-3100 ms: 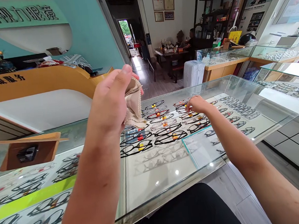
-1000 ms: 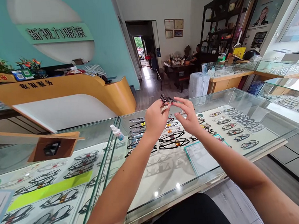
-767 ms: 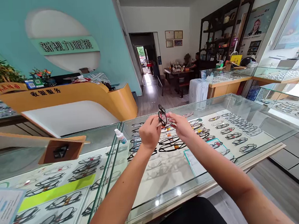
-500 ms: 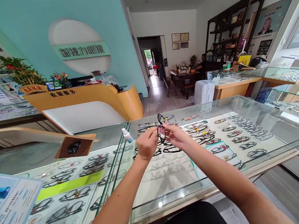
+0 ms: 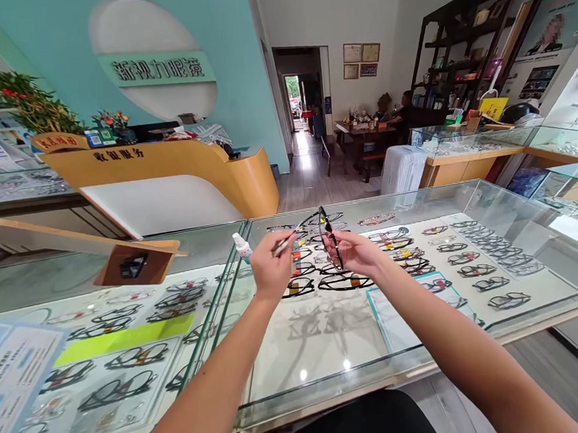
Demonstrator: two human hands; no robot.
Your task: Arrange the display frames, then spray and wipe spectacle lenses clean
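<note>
While we stood behind the glass bench (image 5: 430,359), its case held many rows of displayed frames (image 5: 472,255) on a pale lining, and a second glass case (image 5: 103,338) joined it on the left with more frames and a green strip inside. Beyond it was an orange reception counter (image 5: 165,166) under a teal wall, and farther back a person (image 5: 403,111) sat at a dark table.

Our two arms reached forward over the glass. Our left hand (image 5: 272,268) was closed on one temple arm of a pair of black eyeglasses (image 5: 329,240), pinching its tip between thumb and fingers. Our right hand (image 5: 354,253) was closed on the front part of the same eyeglasses, which stood almost edge-on to us, with the temple opened out toward the left. The eyeglasses were in the air above the bench, between both hands, not touching the glass. A small white spray bottle (image 5: 242,245) stood on the bench just beside our left hand.
</note>
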